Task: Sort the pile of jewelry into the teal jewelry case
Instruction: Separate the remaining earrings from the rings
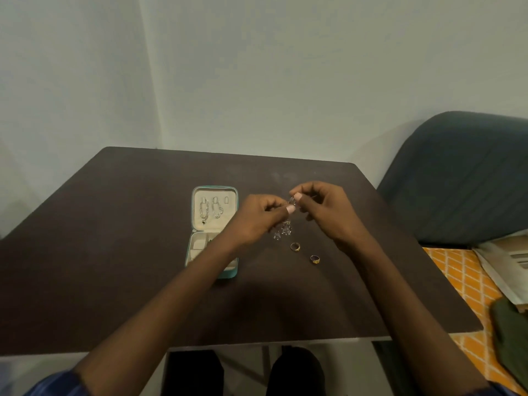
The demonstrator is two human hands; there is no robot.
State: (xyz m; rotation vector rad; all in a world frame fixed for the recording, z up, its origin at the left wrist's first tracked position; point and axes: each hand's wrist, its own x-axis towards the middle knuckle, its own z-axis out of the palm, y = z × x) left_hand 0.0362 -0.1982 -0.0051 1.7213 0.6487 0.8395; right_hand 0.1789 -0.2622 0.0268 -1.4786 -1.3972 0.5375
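The teal jewelry case (194, 224) lies open on the dark table, its cream lid holding two silver chains (210, 208). My left hand (254, 218) crosses over the case's lower half. My right hand (325, 210) meets it above the table. Both pinch a small silver piece (292, 200) between thumb and fingertips. Just below the hands a little cluster of silver jewelry (283, 231) hangs or rests; I cannot tell which. Two gold rings (295, 246) (315, 259) lie on the table nearer to me.
The dark table (128, 267) stands against a pale wall. A dark blue chair (463, 178) is at the right. An orange patterned cloth (468, 287) with papers (505, 264) and a dark green item (511, 332) lies beyond the table's right edge.
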